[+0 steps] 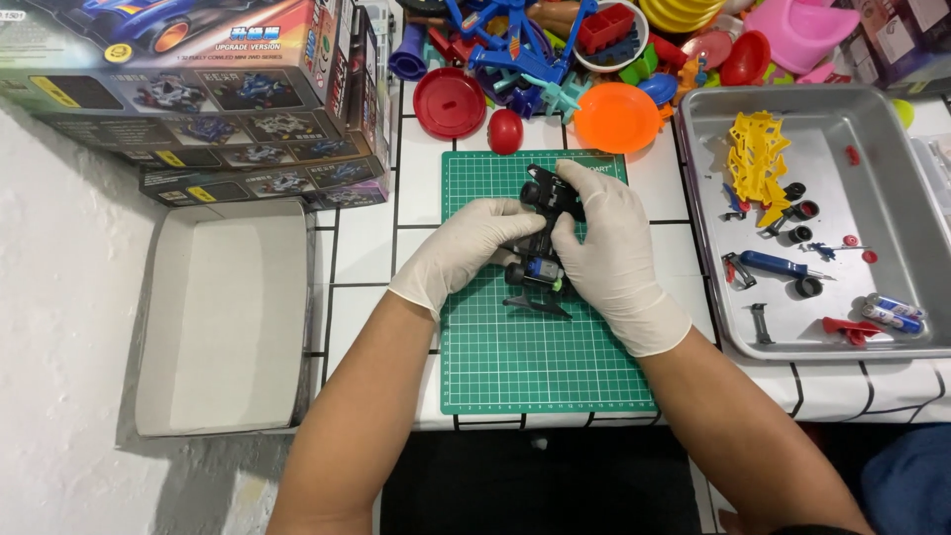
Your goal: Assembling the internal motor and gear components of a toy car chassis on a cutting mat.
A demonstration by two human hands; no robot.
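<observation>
Gripping a small black toy car chassis (pixel 543 238) from both sides, the two gloved hands are meeting over the green cutting mat (pixel 535 367). The left hand (pixel 466 250) is closing its fingers (pixel 510 210) around the chassis's near-left flank, thumb and fingertips pressing in narrow against the plastic. The right hand (pixel 609 248) is wrapping over the opposite flank, its fingers (pixel 580 176) curling across the top end where two black wheels (pixel 540 188) are showing just beyond the fingertips. Between the two thumbs a blue motor (pixel 542 269) is sitting in the chassis, and just below the fingers a thin black plastic piece (pixel 538 303) is jutting toward the person; whether it is touching the mat cannot be told.

Well to the right of the right hand's fingers, a metal tray (pixel 892 149) is holding a yellow parts frame (pixel 755 159), loose black tyres (pixel 804 210), a blue-handled screwdriver (pixel 778 264) and red bits. Beyond the fingertips, an orange dish (pixel 616 117) and a red lid (pixel 449 102) are lying before a heap of coloured toys. Far left of the left hand's fingers, an open cardboard box lid (pixel 223 317) is resting beside stacked model-car boxes (pixel 198 89).
</observation>
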